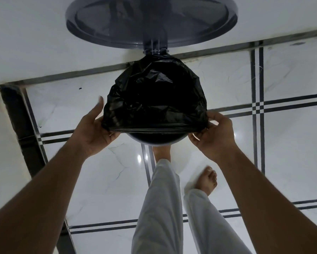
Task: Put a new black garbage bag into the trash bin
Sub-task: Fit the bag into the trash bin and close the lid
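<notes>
A black garbage bag (154,96) lies over the mouth of the round grey trash bin (154,141). Its near hem is stretched in a straight band across the opening, so only the bin's near rim shows below it. My left hand (93,132) grips the bag's hem at the left side of the rim. At the right side my right hand (214,136) pinches the hem. The bin's round lid (150,21) stands open on its hinge against the wall behind.
The bin stands on a glossy white tiled floor (282,143) with dark stripe lines, close to a white wall (25,43). A dark-edged doorway post (16,114) is at the left. My legs in white trousers (163,208) and a bare foot (208,180) are just below the bin.
</notes>
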`<state>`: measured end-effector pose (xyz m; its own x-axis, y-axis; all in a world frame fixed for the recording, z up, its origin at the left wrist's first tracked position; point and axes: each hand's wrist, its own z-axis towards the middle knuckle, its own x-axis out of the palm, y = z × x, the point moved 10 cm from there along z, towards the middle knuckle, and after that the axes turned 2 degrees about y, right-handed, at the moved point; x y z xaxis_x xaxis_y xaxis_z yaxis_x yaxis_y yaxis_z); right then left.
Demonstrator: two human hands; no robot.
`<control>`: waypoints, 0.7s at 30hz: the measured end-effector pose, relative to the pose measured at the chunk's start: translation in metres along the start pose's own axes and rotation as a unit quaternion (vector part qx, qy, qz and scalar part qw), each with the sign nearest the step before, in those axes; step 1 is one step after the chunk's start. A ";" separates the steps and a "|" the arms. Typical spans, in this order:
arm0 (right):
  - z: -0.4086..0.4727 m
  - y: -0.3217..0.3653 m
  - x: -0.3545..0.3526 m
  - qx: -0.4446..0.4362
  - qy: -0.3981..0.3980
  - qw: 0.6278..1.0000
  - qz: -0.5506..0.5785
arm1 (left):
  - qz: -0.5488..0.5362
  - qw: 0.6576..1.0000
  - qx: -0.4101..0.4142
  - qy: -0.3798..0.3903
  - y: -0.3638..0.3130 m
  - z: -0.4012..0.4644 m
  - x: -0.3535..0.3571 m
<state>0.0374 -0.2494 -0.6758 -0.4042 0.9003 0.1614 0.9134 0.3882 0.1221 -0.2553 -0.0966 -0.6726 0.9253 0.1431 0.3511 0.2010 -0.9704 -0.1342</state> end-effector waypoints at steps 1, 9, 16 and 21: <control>0.000 -0.002 -0.002 -0.003 -0.003 1.000 0.007 | 0.009 1.000 0.012 0.001 0.003 -0.001 -0.004; 0.006 -0.014 -0.026 -0.072 -0.111 0.977 -0.165 | 0.119 0.990 0.028 -0.066 0.039 0.001 -0.026; 0.016 -0.011 -0.035 -0.102 -0.128 0.936 -0.312 | 0.362 0.902 0.014 -0.237 0.048 0.014 -0.052; 0.028 -0.003 -0.034 -0.107 -0.136 0.906 -0.385 | 0.401 0.870 0.024 -0.286 0.050 0.026 -0.058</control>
<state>0.0497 -0.2760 -0.7094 -0.8650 0.4043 -0.2973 0.3228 0.9018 0.2874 -0.2904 -0.1484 -0.7233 0.7807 -0.4887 -0.3894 -0.5818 -0.7958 -0.1678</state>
